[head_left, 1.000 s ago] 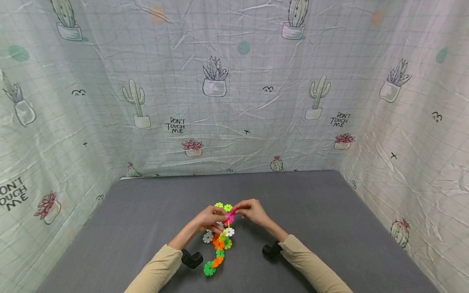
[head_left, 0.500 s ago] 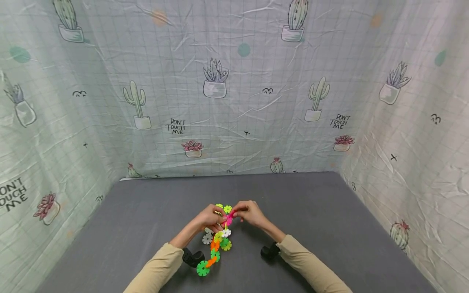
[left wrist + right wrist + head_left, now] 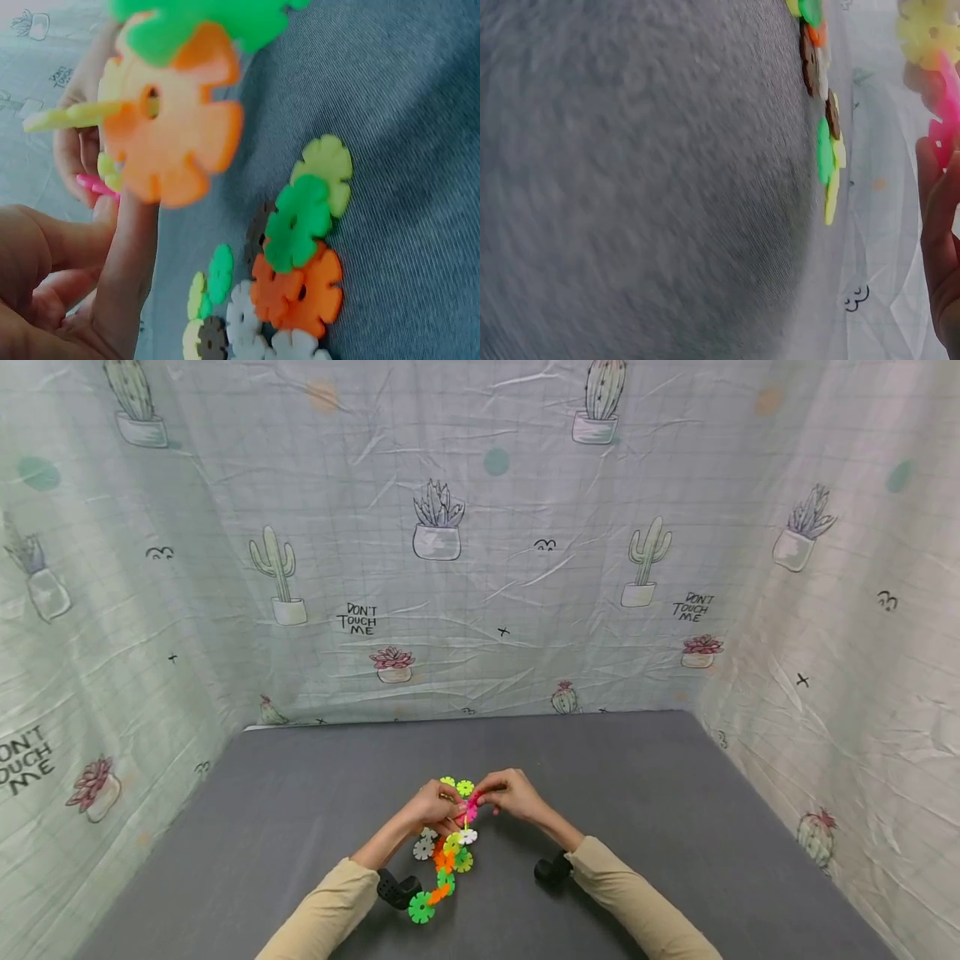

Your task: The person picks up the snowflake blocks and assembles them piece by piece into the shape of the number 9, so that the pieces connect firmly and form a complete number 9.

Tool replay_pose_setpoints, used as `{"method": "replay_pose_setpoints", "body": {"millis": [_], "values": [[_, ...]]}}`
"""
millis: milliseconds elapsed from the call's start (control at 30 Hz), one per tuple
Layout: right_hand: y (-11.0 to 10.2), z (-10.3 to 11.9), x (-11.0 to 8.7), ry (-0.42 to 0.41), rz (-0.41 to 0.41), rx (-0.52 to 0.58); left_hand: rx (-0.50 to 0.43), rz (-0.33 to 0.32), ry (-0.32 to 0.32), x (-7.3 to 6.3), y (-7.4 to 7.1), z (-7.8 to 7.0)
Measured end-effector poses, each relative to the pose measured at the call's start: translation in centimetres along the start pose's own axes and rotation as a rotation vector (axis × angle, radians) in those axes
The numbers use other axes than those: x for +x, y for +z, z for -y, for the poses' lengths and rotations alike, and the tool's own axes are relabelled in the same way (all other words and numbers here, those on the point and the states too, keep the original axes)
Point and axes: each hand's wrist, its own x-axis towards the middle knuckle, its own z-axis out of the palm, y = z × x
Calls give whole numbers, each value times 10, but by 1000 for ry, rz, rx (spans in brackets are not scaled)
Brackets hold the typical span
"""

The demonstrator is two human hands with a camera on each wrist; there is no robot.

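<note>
In the head view, my left hand (image 3: 431, 806) pinches the upper end of a chain of slotted, flower-shaped plastic discs at a pink disc (image 3: 472, 812). My right hand (image 3: 510, 792) pinches another pink disc (image 3: 476, 797) edge-on against it. Below the fingers hang a white disc (image 3: 468, 836), a yellow disc, orange discs and a green disc (image 3: 422, 907) at the chain's lower end. Close to the left wrist camera, an orange disc (image 3: 180, 146) of the chain is slotted into a yellow one. The right wrist view shows pink (image 3: 945, 131) between the right fingers, below a yellow disc (image 3: 928, 34).
Loose discs lie on the grey table (image 3: 615, 793) beneath and behind the hands: yellow-green (image 3: 465, 787), white (image 3: 423, 848), green (image 3: 295, 225), orange (image 3: 319, 292) and dark brown (image 3: 213, 337). Some overlap. A patterned cloth (image 3: 502, 577) stands around the table's back and sides.
The hanging end of the chain has swung left, then partly back right. Both hands stay almost in place, still holding the pink discs together.
</note>
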Motion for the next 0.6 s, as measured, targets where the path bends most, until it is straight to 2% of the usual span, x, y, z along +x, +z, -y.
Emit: {"method": "replay_pose_setpoints", "body": {"millis": [167, 233, 433, 600], "values": [[-7, -1, 3, 53, 60, 88, -73, 74, -24, 0, -1, -1], [-11, 8, 3, 65, 63, 126, -108, 91, -26, 0, 0, -3], [-14, 11, 7, 52, 41, 124, -205, 132, 21, 0, -1, -6], [-18, 18, 10, 60, 38, 142, -287, 135, 13, -1, -4, -8]]}}
